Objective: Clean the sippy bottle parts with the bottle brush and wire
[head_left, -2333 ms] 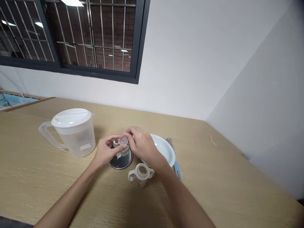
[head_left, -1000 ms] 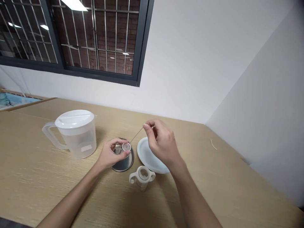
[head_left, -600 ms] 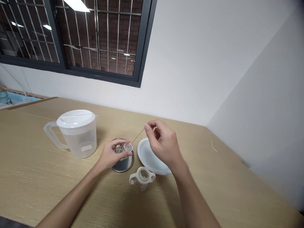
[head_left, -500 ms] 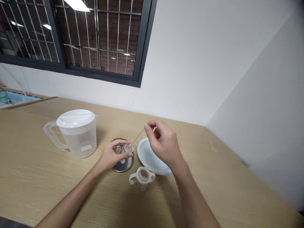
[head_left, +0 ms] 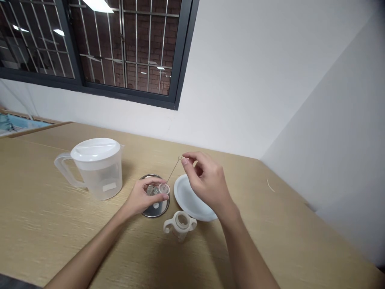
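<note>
Pitcher [head_left: 100,182], translucent, white-lidded: one pale label [head_left: 109,187] low on its side, any writing too small for me to read.

Thin wire [head_left: 172,172], looped at the top: long axis slanting, loop end up and to the right, lower end down at the small clear rimmed piece [head_left: 164,189]. My right hand [head_left: 207,178] pinches at the loop between thumb and forefinger; my left hand [head_left: 140,196] has thumb and forefinger clamped around the rimmed piece, over the metal plate [head_left: 155,212]. Hands apart, the wire spanning between.

Small clear pieces [head_left: 150,190]: on the plate, partly behind my left fingers.

White dish [head_left: 186,198]: right of the plate, partly covered by my right hand.

Two-handled container [head_left: 181,221]: upright, mouth upward, just nearer me than the dish.

Pale strip [head_left: 270,185]: far right on the wooden table [head_left: 120,257].
</note>
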